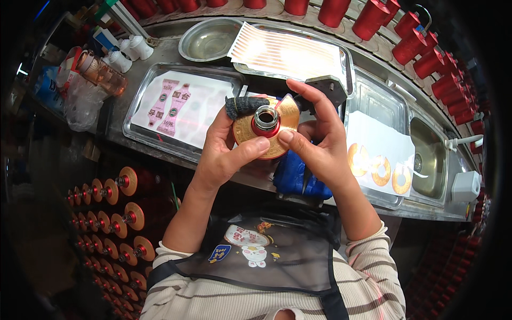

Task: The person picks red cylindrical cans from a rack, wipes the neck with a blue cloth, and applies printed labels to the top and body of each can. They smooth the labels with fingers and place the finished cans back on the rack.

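Observation:
Between my two hands is a bottle, seen from above, with a clear glass mouth (266, 115) and a red collar under it. A gold ring-shaped label (246, 129) lies around its neck. My left hand (224, 152) grips the bottle from the left, its thumb pressed on the label near the collar. Opposite, my right hand (322, 144) has its thumb on the label's right part and its index finger raised by the label's far edge. A dark knitted cloth (247, 106) lies across the label by my left fingers. The bottle's body is hidden below.
A sheet with gold ring labels (381, 170) rests on a tray at right, beside a sink (431, 160). Pink labels (169, 106) lie in the left tray. Behind are a striped sheet (288, 50) and metal bowl (210, 40). Bottles stand at lower left; red ones (370, 18) line the conveyor.

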`<state>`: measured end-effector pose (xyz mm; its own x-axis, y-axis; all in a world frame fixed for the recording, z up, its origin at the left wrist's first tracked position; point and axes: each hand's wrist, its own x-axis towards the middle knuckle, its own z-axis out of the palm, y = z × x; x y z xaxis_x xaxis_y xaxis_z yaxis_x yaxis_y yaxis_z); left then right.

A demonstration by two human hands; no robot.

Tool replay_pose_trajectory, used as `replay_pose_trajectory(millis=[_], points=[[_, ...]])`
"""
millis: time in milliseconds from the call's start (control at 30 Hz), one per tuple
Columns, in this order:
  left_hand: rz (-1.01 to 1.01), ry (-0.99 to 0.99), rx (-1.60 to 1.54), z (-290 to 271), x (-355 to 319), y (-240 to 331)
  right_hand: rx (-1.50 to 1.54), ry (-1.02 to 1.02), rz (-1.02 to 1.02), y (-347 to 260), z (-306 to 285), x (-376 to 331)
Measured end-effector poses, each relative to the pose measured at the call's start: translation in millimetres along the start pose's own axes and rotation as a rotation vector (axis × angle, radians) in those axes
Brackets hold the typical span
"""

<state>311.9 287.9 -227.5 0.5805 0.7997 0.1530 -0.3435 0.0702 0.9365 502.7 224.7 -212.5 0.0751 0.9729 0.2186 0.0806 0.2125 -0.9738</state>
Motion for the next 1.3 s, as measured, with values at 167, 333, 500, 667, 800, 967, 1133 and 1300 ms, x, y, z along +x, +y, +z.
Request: replay_pose_trajectory(millis=[167, 333, 500, 667, 800, 967, 1133, 1300], points=[[0.009, 0.015, -0.03, 5, -1, -2, 0.07, 0.053, 0.023, -2, 2, 1], [0.092, 0.067, 0.039, 15, -5, -10, 0.104, 0.004, 0.122, -6, -6, 2], [0.28, 0.185, 0.584, 14, -13, -29, 0.138, 0.053, 0.093, -10, -3, 2], [-0.055, -0.236, 0.013, -27, 22, -5, 0.139, 0.155, 0.07, 1, -10, 8], [0.06, -0.273, 0.099, -34, 26, 4, 0.107, 0.271, 0.145, 1, -13, 6], [-0.048, 0.004, 0.073, 3, 14, 8, 0.226, 0.107, 0.268, -6, -2, 6], [-0.048, 0.022, 0.062, 4, 20, 5, 0.317, 0.045, 0.364, -6, -7, 18], [-0.043, 0.038, 0.096, 3, 20, 6, 0.408, 0.057, 0.4, -5, -7, 21]])
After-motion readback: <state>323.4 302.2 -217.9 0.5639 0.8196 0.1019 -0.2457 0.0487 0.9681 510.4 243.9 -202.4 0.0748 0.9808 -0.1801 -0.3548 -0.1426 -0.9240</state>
